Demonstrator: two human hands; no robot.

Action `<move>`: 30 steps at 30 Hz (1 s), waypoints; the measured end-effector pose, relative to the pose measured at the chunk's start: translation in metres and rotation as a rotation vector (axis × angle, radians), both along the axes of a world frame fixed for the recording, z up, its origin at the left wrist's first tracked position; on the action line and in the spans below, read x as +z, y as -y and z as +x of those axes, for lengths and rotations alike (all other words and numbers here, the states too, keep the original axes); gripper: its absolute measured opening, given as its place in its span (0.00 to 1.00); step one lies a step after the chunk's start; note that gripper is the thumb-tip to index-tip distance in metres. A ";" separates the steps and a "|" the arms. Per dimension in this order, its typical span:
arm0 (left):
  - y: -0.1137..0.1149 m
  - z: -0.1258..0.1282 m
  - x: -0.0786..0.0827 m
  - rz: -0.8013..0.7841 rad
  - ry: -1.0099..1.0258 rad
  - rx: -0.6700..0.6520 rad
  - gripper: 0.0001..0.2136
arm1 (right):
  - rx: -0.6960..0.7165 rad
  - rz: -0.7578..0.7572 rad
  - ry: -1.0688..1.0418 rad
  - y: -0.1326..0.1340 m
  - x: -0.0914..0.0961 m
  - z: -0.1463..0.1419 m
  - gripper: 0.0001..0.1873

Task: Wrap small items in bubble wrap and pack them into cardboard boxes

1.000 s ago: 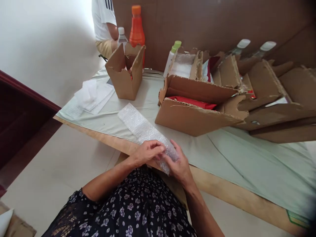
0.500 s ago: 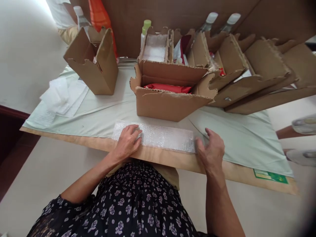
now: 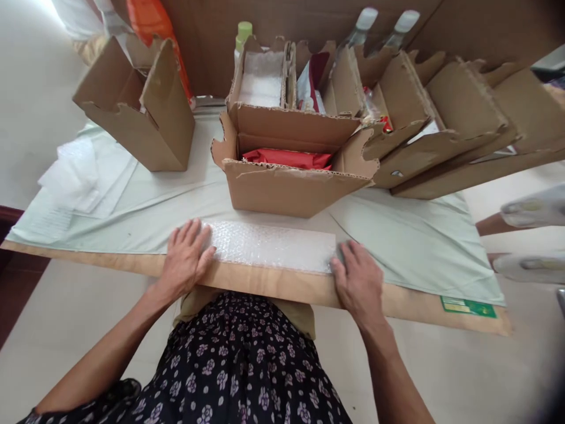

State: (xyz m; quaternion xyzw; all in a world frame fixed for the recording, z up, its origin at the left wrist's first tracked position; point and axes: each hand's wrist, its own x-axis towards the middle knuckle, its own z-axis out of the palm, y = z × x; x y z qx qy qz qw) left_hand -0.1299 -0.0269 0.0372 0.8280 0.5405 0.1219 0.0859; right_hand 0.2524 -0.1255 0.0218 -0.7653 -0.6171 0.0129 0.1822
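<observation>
A strip of clear bubble wrap (image 3: 271,245) lies flat along the near edge of the wooden table (image 3: 273,285), on a pale green cloth (image 3: 410,241). My left hand (image 3: 185,259) rests flat on its left end, fingers stretched out. My right hand (image 3: 358,280) lies flat at its right end, fingers spread on the cloth and the wrap's edge. Neither hand grips anything. Just behind the wrap stands an open cardboard box (image 3: 286,176) with a red packet (image 3: 286,158) inside.
A second open cardboard box (image 3: 141,112) stands at the back left, with white paper and plastic sheets (image 3: 79,176) beside it. Several more open boxes (image 3: 441,135) and bottles (image 3: 364,23) line the back. An orange bottle (image 3: 152,23) stands far left. Another person's feet (image 3: 529,235) show at right.
The bubble wrap went from being held at its near end to lying flat along the table edge. My hands have slid apart to its two ends, and the view has shifted.
</observation>
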 end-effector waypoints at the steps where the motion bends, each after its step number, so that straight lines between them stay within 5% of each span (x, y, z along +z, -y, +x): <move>1: 0.000 0.002 0.003 0.027 0.031 0.036 0.26 | -0.048 0.025 0.009 0.003 0.004 0.000 0.27; 3: 0.001 0.019 0.008 0.048 0.081 -0.023 0.26 | 0.051 0.036 -0.008 -0.003 0.012 -0.024 0.26; 7: 0.004 0.045 0.006 -0.079 0.047 -0.332 0.24 | 0.548 -0.091 -0.086 -0.022 0.014 -0.075 0.24; 9: 0.001 0.032 0.006 -0.108 0.048 -0.310 0.22 | 0.461 -0.090 -0.101 -0.013 0.008 -0.057 0.23; 12: -0.010 -0.006 0.009 -0.049 0.116 -0.125 0.19 | 0.033 0.029 -0.113 0.015 0.000 0.009 0.23; 15: -0.032 -0.025 0.011 0.025 0.110 0.060 0.19 | -0.167 0.137 -0.109 0.022 -0.001 0.050 0.23; 18: -0.055 -0.014 0.009 -0.020 0.050 0.107 0.21 | -0.139 0.135 -0.112 -0.003 -0.001 0.039 0.23; 22: -0.062 0.006 0.017 -0.066 0.053 0.044 0.08 | -0.013 0.110 -0.118 -0.035 -0.001 0.005 0.16; 27: -0.018 -0.010 0.046 -0.245 0.189 0.116 0.10 | 0.133 0.326 -0.113 -0.019 0.020 -0.007 0.08; 30: 0.015 -0.029 0.061 -0.422 0.359 0.176 0.22 | 0.245 0.480 -0.022 -0.021 0.040 -0.024 0.04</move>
